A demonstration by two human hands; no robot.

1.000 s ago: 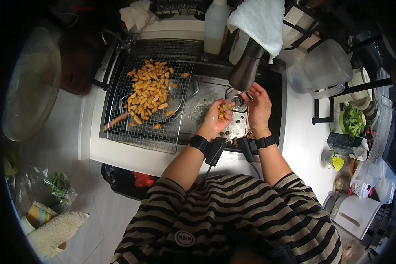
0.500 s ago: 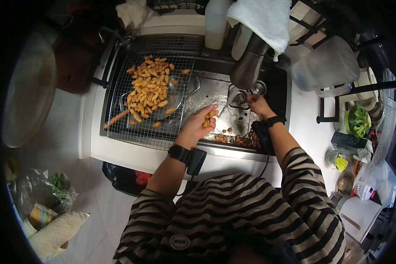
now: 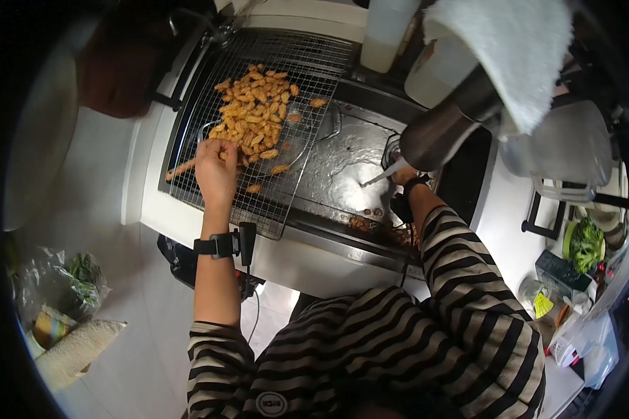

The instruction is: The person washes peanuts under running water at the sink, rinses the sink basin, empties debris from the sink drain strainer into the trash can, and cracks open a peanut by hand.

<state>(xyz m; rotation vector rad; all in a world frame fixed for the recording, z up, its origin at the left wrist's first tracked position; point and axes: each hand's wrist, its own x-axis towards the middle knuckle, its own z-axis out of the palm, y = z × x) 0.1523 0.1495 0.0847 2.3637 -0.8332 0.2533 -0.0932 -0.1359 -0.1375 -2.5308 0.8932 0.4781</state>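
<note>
A wire rack lies across the left part of the sink and bears a pile of yellow-brown peanut-like pods. At the pile's lower left edge is my left hand, its fingers bent together over the pods; whether it holds one is hidden. Water runs from the dark faucet into the sink. My right hand is low in the sink behind the stream, mostly hidden by faucet and water. Small brown pieces lie along the sink's near edge.
A white cloth hangs over the faucet. Behind the sink stand bottles. At the right are a clear plastic container, broccoli and a dark green box. A bag with greens lies at lower left.
My left hand has moved from the middle of the sink left to the pods on the rack. My right hand has gone lower, behind the faucet. The whole view has shifted.
</note>
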